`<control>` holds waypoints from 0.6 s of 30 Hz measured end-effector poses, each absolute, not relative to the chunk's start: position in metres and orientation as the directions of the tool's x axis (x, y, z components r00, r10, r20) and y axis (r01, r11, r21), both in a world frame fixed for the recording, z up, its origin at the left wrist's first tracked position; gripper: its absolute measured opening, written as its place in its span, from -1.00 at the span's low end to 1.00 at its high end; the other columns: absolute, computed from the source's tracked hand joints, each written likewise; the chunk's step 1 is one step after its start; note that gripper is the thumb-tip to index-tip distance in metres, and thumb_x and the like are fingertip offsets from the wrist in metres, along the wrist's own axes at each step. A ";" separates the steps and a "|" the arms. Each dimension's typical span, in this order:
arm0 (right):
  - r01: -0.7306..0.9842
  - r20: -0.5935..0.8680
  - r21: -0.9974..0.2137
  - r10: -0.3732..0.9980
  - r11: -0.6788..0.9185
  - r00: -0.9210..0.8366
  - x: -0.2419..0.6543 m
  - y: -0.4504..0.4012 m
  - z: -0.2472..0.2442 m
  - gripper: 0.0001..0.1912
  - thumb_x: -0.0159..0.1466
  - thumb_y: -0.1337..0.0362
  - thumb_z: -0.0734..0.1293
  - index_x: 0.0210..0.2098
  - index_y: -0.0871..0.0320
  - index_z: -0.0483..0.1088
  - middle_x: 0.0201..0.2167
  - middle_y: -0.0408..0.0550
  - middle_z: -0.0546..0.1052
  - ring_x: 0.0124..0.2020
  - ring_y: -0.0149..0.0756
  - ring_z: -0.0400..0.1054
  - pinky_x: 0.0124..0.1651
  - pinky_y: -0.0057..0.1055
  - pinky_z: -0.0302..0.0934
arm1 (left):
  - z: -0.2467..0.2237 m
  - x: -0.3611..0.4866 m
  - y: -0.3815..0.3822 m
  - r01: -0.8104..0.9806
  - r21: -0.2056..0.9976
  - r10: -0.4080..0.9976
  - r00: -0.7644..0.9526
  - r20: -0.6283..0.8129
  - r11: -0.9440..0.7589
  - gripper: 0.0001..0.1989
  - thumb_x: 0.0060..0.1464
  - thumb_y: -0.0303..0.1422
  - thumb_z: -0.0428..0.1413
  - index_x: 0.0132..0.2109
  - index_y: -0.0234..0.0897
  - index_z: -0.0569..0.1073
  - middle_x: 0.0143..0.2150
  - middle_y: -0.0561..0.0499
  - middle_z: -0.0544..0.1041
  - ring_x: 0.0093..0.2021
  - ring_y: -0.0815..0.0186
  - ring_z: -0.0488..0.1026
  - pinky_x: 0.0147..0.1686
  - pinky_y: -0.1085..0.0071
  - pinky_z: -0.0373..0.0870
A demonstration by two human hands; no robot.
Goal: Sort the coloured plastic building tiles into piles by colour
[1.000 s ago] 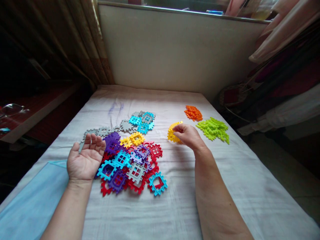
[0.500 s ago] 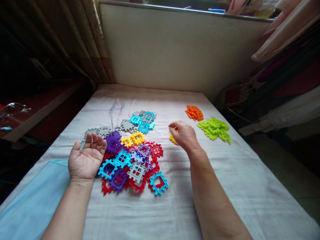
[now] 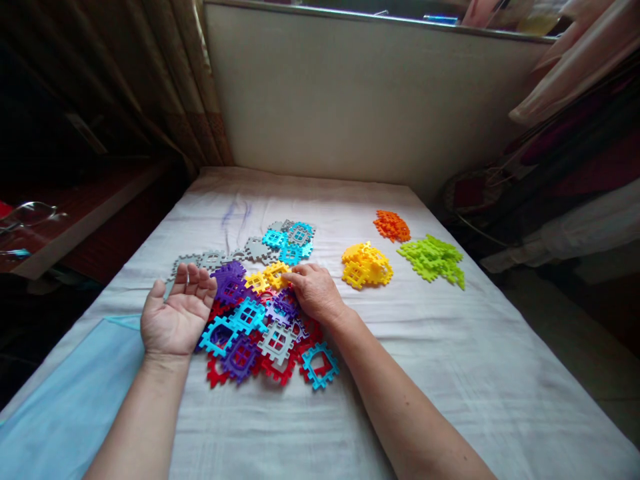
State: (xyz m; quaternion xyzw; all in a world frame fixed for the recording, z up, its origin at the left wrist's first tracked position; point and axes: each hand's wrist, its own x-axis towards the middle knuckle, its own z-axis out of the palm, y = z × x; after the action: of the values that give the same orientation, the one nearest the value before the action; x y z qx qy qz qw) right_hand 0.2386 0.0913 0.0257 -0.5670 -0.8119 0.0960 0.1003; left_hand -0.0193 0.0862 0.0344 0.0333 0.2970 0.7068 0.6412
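My left hand (image 3: pixel 179 311) lies palm up at the left edge of the mixed pile, fingers apart and nothing in it. My right hand (image 3: pixel 316 291) is over the pile's upper right, its fingertips at a yellow piece (image 3: pixel 275 273); thumb and finger are closed together on its edge. Around it lie purple pieces (image 3: pixel 231 283), cyan pieces (image 3: pixel 249 315), red pieces and a grey piece (image 3: pixel 277 341). A separate yellow heap (image 3: pixel 367 265) sits right of my right hand.
An orange heap (image 3: pixel 392 226) and a lime green heap (image 3: pixel 433 259) lie at the right of the cloth-covered surface. Grey and cyan pieces (image 3: pixel 291 253) stretch behind the mixed pile. A light blue cloth (image 3: pixel 85 387) covers the front left.
My right hand has moved left from the separate yellow heap to the yellow piece on the mixed pile, uncovering that heap. My left hand has stayed palm up.
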 end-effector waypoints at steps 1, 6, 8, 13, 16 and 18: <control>0.903 0.050 -0.271 0.942 0.334 -0.333 0.238 0.091 0.026 -0.64 0.39 0.29 0.18 0.07 -0.06 0.49 0.10 -0.08 0.50 0.08 -0.15 0.33 0.10 -0.24 0.19 | 0.035 -0.019 0.086 -0.887 0.462 0.925 -0.178 -0.335 -0.003 -0.66 0.26 -0.19 -0.10 -0.05 -0.27 0.45 -0.22 -0.05 0.65 -0.20 0.23 0.62 -0.18 0.28 0.59; 0.909 0.037 -0.292 0.954 0.296 -0.299 0.238 0.091 0.027 -0.67 0.38 0.30 0.20 0.01 -0.04 0.51 0.01 -0.05 0.53 0.02 -0.21 0.35 0.07 -0.31 0.18 | 0.033 -0.019 0.086 -0.885 0.466 0.930 -0.171 -0.324 -0.001 -0.69 0.23 -0.19 -0.05 -0.04 -0.27 0.45 -0.23 -0.04 0.65 -0.20 0.23 0.62 -0.18 0.29 0.59; 0.915 0.041 -0.292 0.959 0.280 -0.280 0.238 0.091 0.027 -0.68 0.37 0.30 0.20 0.02 -0.02 0.50 0.00 -0.04 0.53 0.01 -0.21 0.34 0.05 -0.32 0.18 | 0.032 -0.020 0.087 -0.885 0.466 0.932 -0.167 -0.320 0.002 -0.69 0.22 -0.19 -0.03 -0.04 -0.26 0.45 -0.22 -0.04 0.65 -0.19 0.23 0.61 -0.17 0.29 0.58; 0.928 0.041 -0.280 0.969 0.247 -0.245 0.238 0.092 0.028 -0.70 0.39 0.27 0.20 0.02 0.00 0.49 -0.03 0.01 0.51 -0.01 -0.19 0.35 0.03 -0.31 0.18 | 0.034 -0.019 0.087 -0.882 0.471 0.927 -0.174 -0.333 0.004 -0.67 0.25 -0.19 -0.10 -0.04 -0.27 0.44 -0.23 -0.03 0.65 -0.20 0.23 0.62 -0.19 0.27 0.60; 0.926 0.060 -0.306 0.976 0.219 -0.211 0.245 0.094 0.034 -0.71 0.37 0.29 0.22 0.01 0.00 0.48 -0.03 0.03 0.51 -0.01 -0.18 0.36 0.03 -0.30 0.19 | 0.036 -0.019 0.087 -0.880 0.475 0.925 -0.173 -0.337 0.008 -0.67 0.25 -0.20 -0.11 -0.04 -0.26 0.44 -0.23 -0.03 0.65 -0.20 0.23 0.62 -0.19 0.27 0.60; 0.920 0.095 -0.340 0.981 0.193 -0.171 0.256 0.095 0.041 -0.72 0.36 0.30 0.22 0.00 0.02 0.48 -0.06 0.02 0.52 -0.02 -0.19 0.37 0.02 -0.32 0.20 | 0.035 -0.019 0.087 -0.881 0.474 0.927 -0.167 -0.336 0.014 -0.67 0.25 -0.20 -0.10 -0.03 -0.24 0.44 -0.22 -0.02 0.65 -0.19 0.24 0.62 -0.18 0.28 0.60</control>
State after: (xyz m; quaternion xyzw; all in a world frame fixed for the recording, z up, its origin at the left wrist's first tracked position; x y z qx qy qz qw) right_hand 0.2564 0.0953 0.0412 -0.6268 -0.7582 0.1025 0.1475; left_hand -0.0192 0.0870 0.0353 0.0383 0.3026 0.7013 0.6444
